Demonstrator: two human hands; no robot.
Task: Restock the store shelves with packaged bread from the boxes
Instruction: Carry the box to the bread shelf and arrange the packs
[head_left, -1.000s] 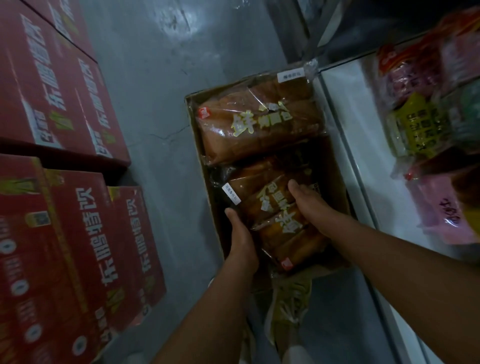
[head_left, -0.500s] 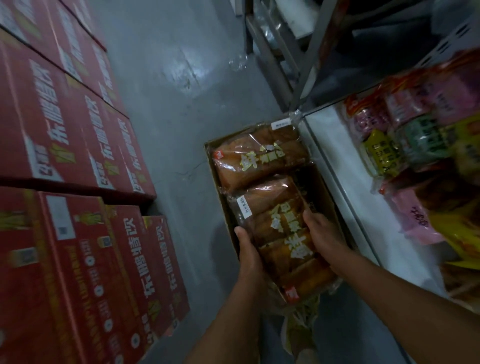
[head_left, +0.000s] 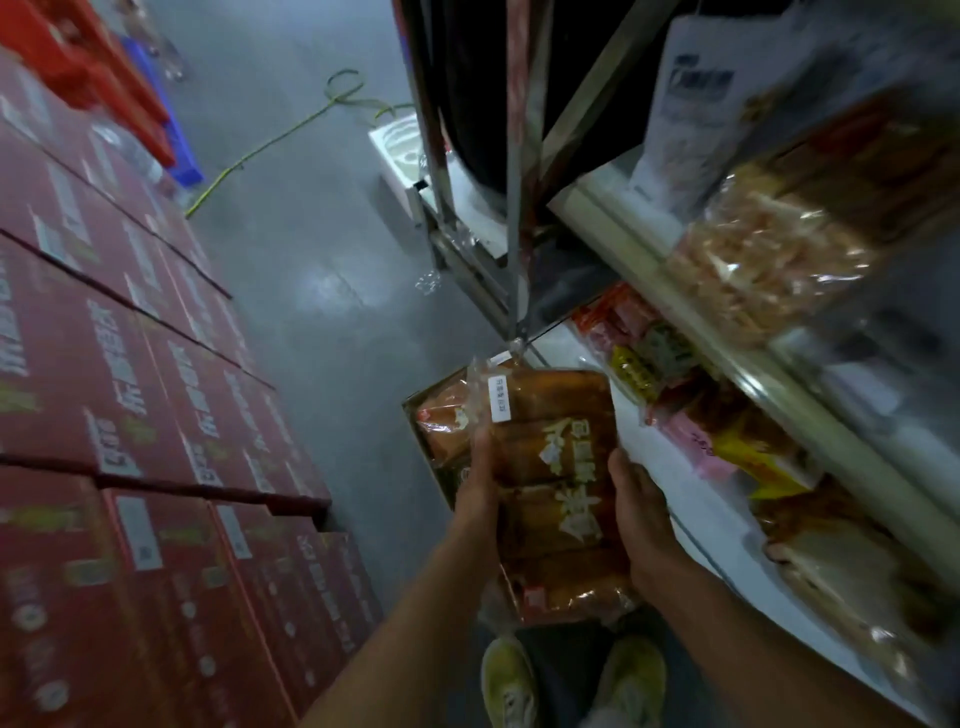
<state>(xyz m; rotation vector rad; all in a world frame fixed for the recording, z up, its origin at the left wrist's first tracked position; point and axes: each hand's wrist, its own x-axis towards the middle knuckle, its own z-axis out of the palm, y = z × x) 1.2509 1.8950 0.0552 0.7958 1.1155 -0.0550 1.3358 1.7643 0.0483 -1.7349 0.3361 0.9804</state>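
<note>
Both hands clamp one long clear-plastic pack of brown bread (head_left: 556, 467) from opposite sides: the left hand (head_left: 480, 493) curls round its left edge, the right hand (head_left: 641, 512) round its right edge, thumb on the top face. The pack is held in the air, lengthwise away from the person, with a small white label near its far end and pale printed characters along the top. Below and behind it sits an open brown cardboard box (head_left: 423, 415) on the grey concrete floor (head_left: 322, 260), with another bread pack (head_left: 444, 423) lying inside. Just right of the held pack runs the white lower shelf (head_left: 691, 514), carrying red, yellow and pink snack packets (head_left: 691, 400). Above it, an upper shelf (head_left: 649, 260) holds a clear bag of pale orange crisps (head_left: 763, 260). Stacked red cartons (head_left: 130, 415) with white lettering fill the left side. Two yellow-green shoes (head_left: 509, 675) show at the bottom.
</note>
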